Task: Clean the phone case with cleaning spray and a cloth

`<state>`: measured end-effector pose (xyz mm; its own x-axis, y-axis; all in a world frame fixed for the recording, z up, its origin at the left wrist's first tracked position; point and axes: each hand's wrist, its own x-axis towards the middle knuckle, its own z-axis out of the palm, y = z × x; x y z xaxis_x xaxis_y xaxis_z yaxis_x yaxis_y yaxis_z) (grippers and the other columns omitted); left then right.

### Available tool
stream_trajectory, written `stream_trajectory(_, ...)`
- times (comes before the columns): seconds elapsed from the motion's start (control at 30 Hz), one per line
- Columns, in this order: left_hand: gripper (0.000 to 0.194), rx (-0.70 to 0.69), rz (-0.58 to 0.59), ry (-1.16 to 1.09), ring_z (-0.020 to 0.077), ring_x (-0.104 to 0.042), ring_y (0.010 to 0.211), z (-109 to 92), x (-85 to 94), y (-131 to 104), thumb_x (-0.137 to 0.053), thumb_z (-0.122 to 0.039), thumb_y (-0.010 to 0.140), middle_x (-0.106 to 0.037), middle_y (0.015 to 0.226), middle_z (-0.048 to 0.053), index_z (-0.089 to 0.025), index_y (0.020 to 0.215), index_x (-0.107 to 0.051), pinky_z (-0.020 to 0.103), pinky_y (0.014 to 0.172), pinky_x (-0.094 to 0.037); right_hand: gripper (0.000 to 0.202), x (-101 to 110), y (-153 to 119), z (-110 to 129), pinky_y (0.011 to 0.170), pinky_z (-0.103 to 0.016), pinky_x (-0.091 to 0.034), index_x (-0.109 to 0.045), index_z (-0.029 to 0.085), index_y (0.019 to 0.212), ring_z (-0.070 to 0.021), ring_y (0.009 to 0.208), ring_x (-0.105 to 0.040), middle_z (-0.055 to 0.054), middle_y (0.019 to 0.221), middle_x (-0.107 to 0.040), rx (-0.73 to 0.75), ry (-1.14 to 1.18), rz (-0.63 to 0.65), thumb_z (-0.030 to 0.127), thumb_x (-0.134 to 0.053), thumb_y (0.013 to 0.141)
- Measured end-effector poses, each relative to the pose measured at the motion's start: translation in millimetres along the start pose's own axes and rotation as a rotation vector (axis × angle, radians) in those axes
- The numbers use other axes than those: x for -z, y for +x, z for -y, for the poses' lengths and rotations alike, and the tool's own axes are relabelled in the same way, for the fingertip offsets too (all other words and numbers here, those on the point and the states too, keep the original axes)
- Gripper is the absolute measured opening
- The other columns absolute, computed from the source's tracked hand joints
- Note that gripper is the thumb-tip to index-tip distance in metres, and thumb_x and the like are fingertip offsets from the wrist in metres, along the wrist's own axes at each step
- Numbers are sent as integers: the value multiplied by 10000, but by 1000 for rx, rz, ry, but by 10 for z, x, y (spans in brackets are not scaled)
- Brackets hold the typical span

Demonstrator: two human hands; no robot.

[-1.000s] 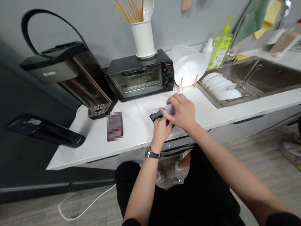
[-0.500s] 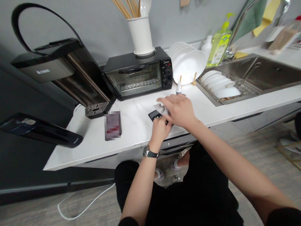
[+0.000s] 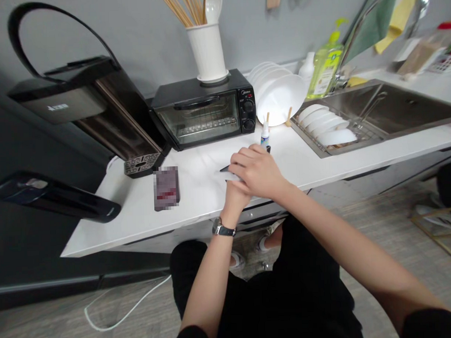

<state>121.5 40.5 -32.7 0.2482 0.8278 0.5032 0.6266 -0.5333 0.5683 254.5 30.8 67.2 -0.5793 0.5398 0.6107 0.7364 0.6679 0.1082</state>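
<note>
At the counter's front edge my left hand is closed at the near side of a dark flat object, perhaps a phone, mostly hidden beneath my hands. My right hand lies over the left with its fingers bent, pressing a thin white cloth or tissue onto the dark object. Only a corner of each shows past my fingers. Just behind my right hand stands a small white spray bottle with a blue label. A small black piece sits beside its base.
A pixelated dark rectangular item lies left on the white counter. Behind are a drinks machine, a toaster oven and upright white plates. To the right, a steel sink holds racked bowls.
My right hand has moved left and down over my left hand, with the cloth, covering more of the dark object. More of the spray bottle shows. The view has shifted slightly.
</note>
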Motion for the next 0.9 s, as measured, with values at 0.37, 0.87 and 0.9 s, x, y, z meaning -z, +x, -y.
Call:
stream_trajectory(0.37,103,64,-10,5,256,-710,756,30,-10,17,-632,-193,864,-727,744,90,-173,771,-672,332,707,-511,226,-30,43,14,756,-380,-331,-693,191,959,-255,860,-558,-74,888,-714,-187,-39,-17,405,-618,971)
stream_trajectory(0.87,95,13,12,62,281,-736,848,0,-16,10,-636,-165,866,-751,830,114,-149,913,-717,345,762,-544,271,25,0,-24,803,-381,-337,-703,190,902,-226,831,-584,-52,863,-726,-68,18,21,417,-576,978)
stream_trajectory(0.9,103,18,17,67,274,-736,826,-3,-16,7,-631,-178,884,-750,821,111,-149,926,-720,344,760,-546,304,38,-2,-26,795,-380,-333,-707,185,902,-222,805,-580,-55,845,-726,-113,15,13,438,-561,988)
